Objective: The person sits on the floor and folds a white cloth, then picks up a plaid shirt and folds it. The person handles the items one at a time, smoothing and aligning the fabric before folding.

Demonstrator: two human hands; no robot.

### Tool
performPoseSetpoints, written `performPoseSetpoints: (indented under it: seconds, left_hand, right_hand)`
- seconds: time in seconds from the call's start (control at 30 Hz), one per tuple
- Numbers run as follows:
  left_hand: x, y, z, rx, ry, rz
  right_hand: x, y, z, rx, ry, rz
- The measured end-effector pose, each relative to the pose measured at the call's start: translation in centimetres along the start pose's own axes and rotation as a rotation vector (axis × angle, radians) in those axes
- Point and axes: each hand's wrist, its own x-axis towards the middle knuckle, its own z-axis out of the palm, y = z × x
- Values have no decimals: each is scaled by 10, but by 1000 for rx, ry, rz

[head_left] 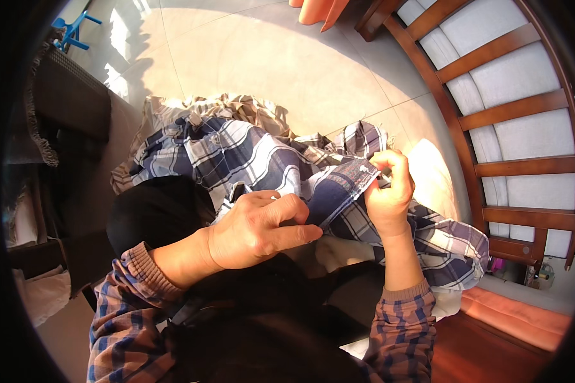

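Note:
A blue, white and black plaid cloth [249, 150] lies bunched across my lap and spills to the right. My right hand [390, 195] is closed, its thumb and fingers pinching a raised edge of this cloth, where a dark strip with a pale, frayed border shows. To its left, my left hand [259, 223] hovers over the cloth with its fingers bent and the thumb and index finger near each other. Whatever it may hold is too small to make out. Just behind the left knuckles, a small dark object is partly hidden.
Beige striped cloth [249, 107] lies beyond the plaid on the tiled floor [236, 51]. At right stands a wooden slatted frame [498, 118] with pale cushions. Dark covered furniture [70, 96] is at left, with a blue stool [75, 30] behind it. Orange fabric [517, 316] lies at lower right.

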Motion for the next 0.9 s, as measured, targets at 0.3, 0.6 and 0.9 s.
performPoseSetpoints:
  seconds: [0.3,0.6,0.9]
  left_hand:
    - [3,-3,6,45,78,-253]
    - [18,-2,18,-107,160,-444]
    - [14,-8,23,-243,387,-245]
  right_hand:
    - [-7,-3,-11,430,-88,310]
    - [-26,-39,11,531,-207,266]
    - [-25,-37,12,394,43,95]
